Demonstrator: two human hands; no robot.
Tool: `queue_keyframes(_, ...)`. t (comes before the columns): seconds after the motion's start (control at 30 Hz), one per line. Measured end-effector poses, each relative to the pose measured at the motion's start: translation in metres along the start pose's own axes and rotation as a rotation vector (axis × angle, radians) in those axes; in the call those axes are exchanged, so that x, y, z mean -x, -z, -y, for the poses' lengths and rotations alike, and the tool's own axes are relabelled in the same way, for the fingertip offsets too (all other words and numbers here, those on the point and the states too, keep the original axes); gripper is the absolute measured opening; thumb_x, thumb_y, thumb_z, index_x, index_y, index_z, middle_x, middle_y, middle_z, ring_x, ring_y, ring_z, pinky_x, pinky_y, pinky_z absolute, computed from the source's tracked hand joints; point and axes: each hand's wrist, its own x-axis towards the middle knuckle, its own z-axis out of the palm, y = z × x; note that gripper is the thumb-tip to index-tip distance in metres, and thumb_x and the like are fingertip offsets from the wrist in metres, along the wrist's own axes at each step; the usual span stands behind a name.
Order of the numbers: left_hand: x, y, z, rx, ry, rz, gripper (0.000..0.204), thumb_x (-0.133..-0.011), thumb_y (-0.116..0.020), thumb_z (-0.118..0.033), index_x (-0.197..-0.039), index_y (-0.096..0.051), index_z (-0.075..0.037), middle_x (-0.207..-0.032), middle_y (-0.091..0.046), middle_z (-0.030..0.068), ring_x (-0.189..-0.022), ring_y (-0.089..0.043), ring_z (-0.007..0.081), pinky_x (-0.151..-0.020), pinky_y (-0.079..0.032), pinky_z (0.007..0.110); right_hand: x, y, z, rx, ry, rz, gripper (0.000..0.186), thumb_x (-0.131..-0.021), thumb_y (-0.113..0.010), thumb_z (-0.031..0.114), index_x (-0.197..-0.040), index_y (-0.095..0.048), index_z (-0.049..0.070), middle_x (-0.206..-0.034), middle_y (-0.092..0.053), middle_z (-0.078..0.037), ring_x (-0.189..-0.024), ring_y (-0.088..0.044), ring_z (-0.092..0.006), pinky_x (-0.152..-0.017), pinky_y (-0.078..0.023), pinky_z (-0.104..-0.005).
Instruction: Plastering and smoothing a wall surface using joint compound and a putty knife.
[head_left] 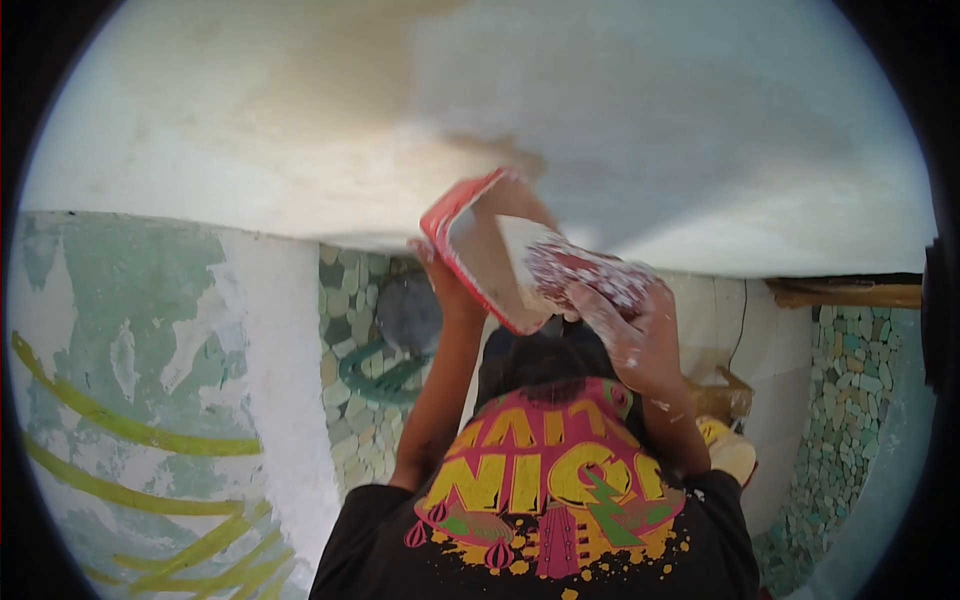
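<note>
My left hand (447,283) grips a red rectangular tray (440,222) by its outer side. The tray is tilted, its rim smeared with white paste. In my right hand (640,335) is a wide putty knife (592,272), its dark red body crusted with white. The pale blade end reaches over the tray's opening, and I cannot tell whether it touches the inside. White paste streaks my right fingers and wrist. Just beyond both hands rises a pale wall (250,130) with tan and grey patches. The tray's bottom is partly hidden behind the knife.
Left stands a surface with peeling green paint (150,300) and yellow-green stripes (150,430). Below lie pebble-patterned flooring (345,400), a dark round object (408,312) and a green curved thing (375,378). A wooden piece (845,292) is at right; a yellowish object (727,450) sits near my right elbow.
</note>
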Motion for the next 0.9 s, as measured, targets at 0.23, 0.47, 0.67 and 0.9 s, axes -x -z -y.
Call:
queue_keyframes(0.23, 0.018, -0.022, 0.02, 0.179, 0.085, -0.143, 0.079, -0.1, -0.029, -0.072, -0.151, -0.042, -0.012, -0.151, -0.048, 0.0117, -0.135, -0.051, 0.0322, -0.115, -0.039, 0.049, -0.027, 0.043, 0.045, 0.942, 1.056, -0.734, 0.033, -0.095, -0.058, 0.003, -0.126, -0.068, -0.004, -0.136, -0.064, -0.017, -0.129, -0.057, -0.0354, -0.109, -0.043, -0.0439)
queue_keyframes(0.47, 0.03, -0.029, 0.052, 0.185, 0.057, -0.114, 0.081, -0.1, -0.031, -0.072, -0.151, -0.042, -0.011, -0.15, -0.05, 0.0116, -0.133, -0.052, 0.032, -0.112, -0.042, 0.049, -0.082, 0.053, 0.085, 1.032, 1.345, -0.745, 0.042, -0.087, -0.063, 0.011, -0.128, -0.072, 0.016, -0.144, -0.06, -0.005, -0.137, -0.05, -0.034, -0.114, -0.034, -0.0501)
queue_keyframes(0.67, 0.034, -0.018, 0.079, 0.3, 0.085, -0.041, 0.078, -0.102, -0.031, -0.069, -0.148, -0.045, -0.007, -0.146, -0.053, 0.014, -0.131, -0.055, 0.0305, -0.111, -0.044, 0.047, -0.115, 0.022, 0.079, 1.128, 1.454, -0.582, 0.037, -0.087, -0.066, 0.017, -0.123, -0.073, 0.025, -0.146, -0.059, -0.001, -0.14, -0.049, -0.0253, -0.118, -0.033, -0.0464)
queue_keyframes(0.9, 0.04, -0.012, 0.085, 0.301, 0.095, -0.048, 0.076, -0.104, -0.029, -0.066, -0.147, -0.046, -0.007, -0.146, -0.054, 0.0141, -0.13, -0.055, 0.0303, -0.11, -0.045, 0.046, -0.139, 0.018, 0.074, 1.298, 1.403, -0.549, 0.045, -0.086, -0.068, 0.021, -0.131, -0.069, 0.026, -0.146, -0.059, -0.001, -0.14, -0.049, -0.0234, -0.12, -0.033, -0.047)
